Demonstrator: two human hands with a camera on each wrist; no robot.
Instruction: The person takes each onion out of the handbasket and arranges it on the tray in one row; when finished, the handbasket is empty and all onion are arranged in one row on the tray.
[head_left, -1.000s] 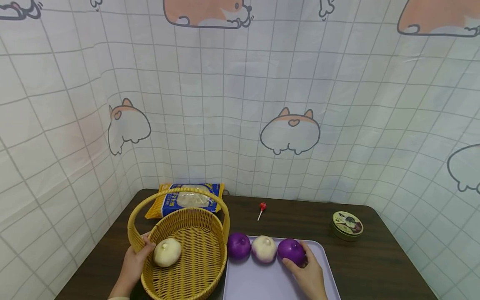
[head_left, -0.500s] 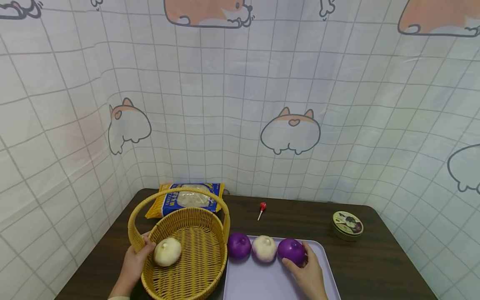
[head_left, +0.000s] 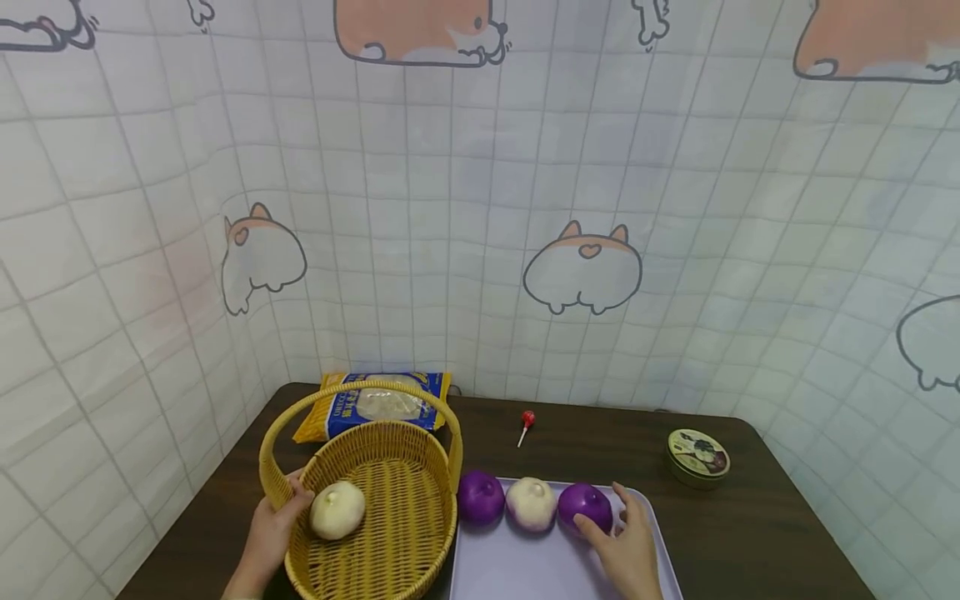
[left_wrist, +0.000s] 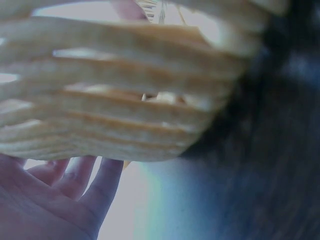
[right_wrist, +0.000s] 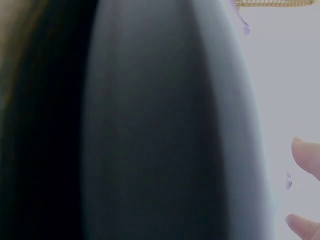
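In the head view, my left hand (head_left: pixel 272 529) grips the left rim of a yellow woven basket (head_left: pixel 408 533) near the foot of its handle. A white onion (head_left: pixel 337 510) lies inside. The left wrist view has my palm (left_wrist: pixel 55 200) under the blurred weave. A purple onion (head_left: pixel 480 500), a white one with a purplish base (head_left: pixel 532 504) and another purple onion (head_left: pixel 585 508) stand in a row at the back of a lilac tray (head_left: pixel 517 571). My right hand (head_left: pixel 630 546) is at the rightmost onion, fingers spread, thumb before it; contact is unclear.
Behind the basket lies a blue and yellow pasta bag (head_left: pixel 386 404). A red lollipop (head_left: pixel 528 419) is on the dark table (head_left: pixel 600 442), and a round green tin (head_left: pixel 697 457) sits at the back right. A patterned curtain (head_left: pixel 480 250) encloses the table.
My right fingers have spread and drawn back slightly from the rightmost purple onion. The left hand keeps its hold on the basket. The whole head view has shifted a little.
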